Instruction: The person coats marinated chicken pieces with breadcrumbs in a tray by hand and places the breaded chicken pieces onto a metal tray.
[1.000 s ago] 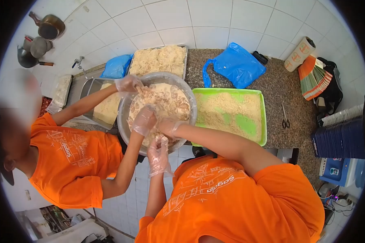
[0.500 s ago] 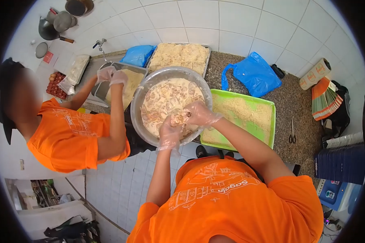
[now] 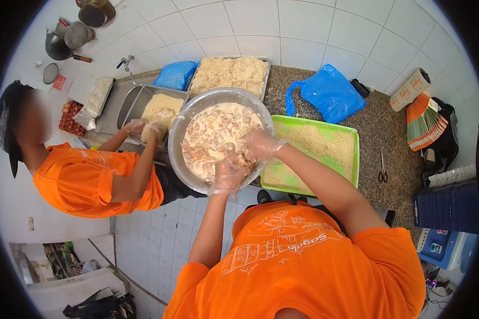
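Observation:
A large metal bowl (image 3: pixel 176 164) holds meat pieces in a creamy batter (image 3: pixel 213 125). Inside its near right part, my gloved left hand (image 3: pixel 230 174) and gloved right hand (image 3: pixel 258 145) are close together, both closed around a battered meat piece (image 3: pixel 244 160). To the right of the bowl lies a green tray (image 3: pixel 355 159) with pale crumbs (image 3: pixel 316 146) spread in it. Behind the bowl stands a metal tray heaped with crumb-coated pieces (image 3: pixel 229 74).
A co-worker (image 3: pixel 90 175) at the left has both gloved hands by a metal pan of crumbs (image 3: pixel 162 106). Blue plastic bags (image 3: pixel 332 93) lie along the wall. Scissors (image 3: pixel 382 167), a plastic roll (image 3: pixel 410 89) and an egg tray (image 3: pixel 72 119) are also around.
The co-worker's hands have left the bowl and are now at the crumb pan, where a coated piece shows. My hands have come together around a meat piece and shifted slightly within the bowl.

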Demonstrator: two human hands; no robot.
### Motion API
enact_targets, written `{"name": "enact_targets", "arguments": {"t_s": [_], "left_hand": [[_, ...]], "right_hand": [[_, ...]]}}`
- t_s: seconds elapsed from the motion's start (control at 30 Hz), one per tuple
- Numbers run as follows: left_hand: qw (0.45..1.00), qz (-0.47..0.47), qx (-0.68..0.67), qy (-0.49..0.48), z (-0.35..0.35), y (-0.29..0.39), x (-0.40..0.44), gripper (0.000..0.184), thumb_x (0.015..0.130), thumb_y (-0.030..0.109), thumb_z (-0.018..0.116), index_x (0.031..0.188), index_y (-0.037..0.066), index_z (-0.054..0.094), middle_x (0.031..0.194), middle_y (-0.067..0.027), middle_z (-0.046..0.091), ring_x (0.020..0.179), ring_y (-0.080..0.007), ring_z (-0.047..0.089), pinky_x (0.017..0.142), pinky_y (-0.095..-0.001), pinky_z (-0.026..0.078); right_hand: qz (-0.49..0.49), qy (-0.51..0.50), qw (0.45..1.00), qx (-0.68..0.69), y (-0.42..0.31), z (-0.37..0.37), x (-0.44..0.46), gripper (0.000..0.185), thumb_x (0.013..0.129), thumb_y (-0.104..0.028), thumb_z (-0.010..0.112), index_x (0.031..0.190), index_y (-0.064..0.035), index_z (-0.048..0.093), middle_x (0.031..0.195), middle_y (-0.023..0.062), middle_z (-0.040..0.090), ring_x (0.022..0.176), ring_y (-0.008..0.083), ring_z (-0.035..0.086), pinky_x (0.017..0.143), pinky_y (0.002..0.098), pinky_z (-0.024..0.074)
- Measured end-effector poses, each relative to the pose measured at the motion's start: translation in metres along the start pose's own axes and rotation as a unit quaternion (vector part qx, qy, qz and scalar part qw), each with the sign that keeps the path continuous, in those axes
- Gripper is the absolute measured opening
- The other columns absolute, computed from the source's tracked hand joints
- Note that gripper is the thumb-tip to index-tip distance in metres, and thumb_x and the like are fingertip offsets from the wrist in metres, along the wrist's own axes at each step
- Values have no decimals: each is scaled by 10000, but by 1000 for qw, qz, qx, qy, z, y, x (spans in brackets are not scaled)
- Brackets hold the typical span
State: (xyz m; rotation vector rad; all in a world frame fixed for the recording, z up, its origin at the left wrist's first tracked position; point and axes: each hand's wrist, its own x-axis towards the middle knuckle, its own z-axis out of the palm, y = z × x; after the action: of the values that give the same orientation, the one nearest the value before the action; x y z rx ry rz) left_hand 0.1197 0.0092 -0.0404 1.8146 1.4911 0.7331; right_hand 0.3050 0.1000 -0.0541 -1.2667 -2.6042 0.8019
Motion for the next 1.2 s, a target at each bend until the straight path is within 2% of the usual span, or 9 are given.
{"name": "enact_targets", "arguments": {"t_s": [0.27,0.47,0.57,0.9,0.97,1.0,1.07,1.1,1.2], "left_hand": [[945,-97,-284,127,-30,-46,-5,477,803,-88,619,1274,-30,573,1126,-75,669,969,-132,637,835,-254,519],[929,-60,-351,102,-36,-37,12,473,838,-133,572,1294,-8,539,1196,-72,644,1077,-148,619,921,-265,501],[903,-78,-414,86,-26,7,16,470,844,-163,552,1282,7,550,1187,-60,642,1078,-144,616,921,-274,510],[877,-84,-471,-47,73,62,35,579,914,-114,599,1435,27,390,1412,-180,505,1268,-248,533,1035,-363,503],[677,-125,-725,-4,126,22,52,560,965,-11,597,1468,-11,353,1448,-193,483,1278,-305,534,1122,-409,428],[903,16,-428,34,152,31,49,648,971,195,648,1474,-66,334,1478,-231,456,1329,-381,488,1168,-437,362],[986,62,-152,-23,174,15,49,731,936,290,679,1469,-81,343,1483,-250,447,1367,-395,448,1173,-439,351],[982,104,138,-73,181,12,50,822,900,385,710,1463,-95,352,1488,-269,437,1404,-408,408,1179,-441,341],[935,40,304,-178,165,47,32,880,781,394,792,1434,-72,431,1446,-313,463,1372,-438,420,1185,-415,330]], "right_hand": [[119,119,867,468,26,-39,-17,402,774,-48,715,1172,-14,670,1133,118,729,992,224,692,872,388,561],[73,135,949,276,-2,-61,-11,558,822,-53,729,1360,-42,579,1316,134,665,1156,218,650,1005,351,528],[-34,82,943,320,-10,-53,-33,489,855,-118,750,1323,-48,625,1261,90,697,1092,185,665,915,326,554],[154,129,817,540,61,-62,-150,275,814,-176,812,1025,-20,731,955,28,738,852,102,644,767,250,522],[180,209,793,544,102,-40,-170,395,816,-237,811,1105,9,700,1074,106,743,936,190,692,824,320,544],[183,211,792,543,114,-28,-182,395,816,-237,811,1105,9,700,1074,106,743,936,190,692,824,320,544],[320,308,887,124,126,-5,-208,393,847,-109,700,1200,47,623,1128,205,709,1030,321,697,895,404,544],[370,272,885,78,128,1,-225,463,831,-133,715,1235,61,599,1164,242,684,1090,364,667,934,425,529],[482,122,865,66,99,9,-272,627,766,-220,793,1260,89,562,1243,305,621,1203,425,592,999,459,491]]}}
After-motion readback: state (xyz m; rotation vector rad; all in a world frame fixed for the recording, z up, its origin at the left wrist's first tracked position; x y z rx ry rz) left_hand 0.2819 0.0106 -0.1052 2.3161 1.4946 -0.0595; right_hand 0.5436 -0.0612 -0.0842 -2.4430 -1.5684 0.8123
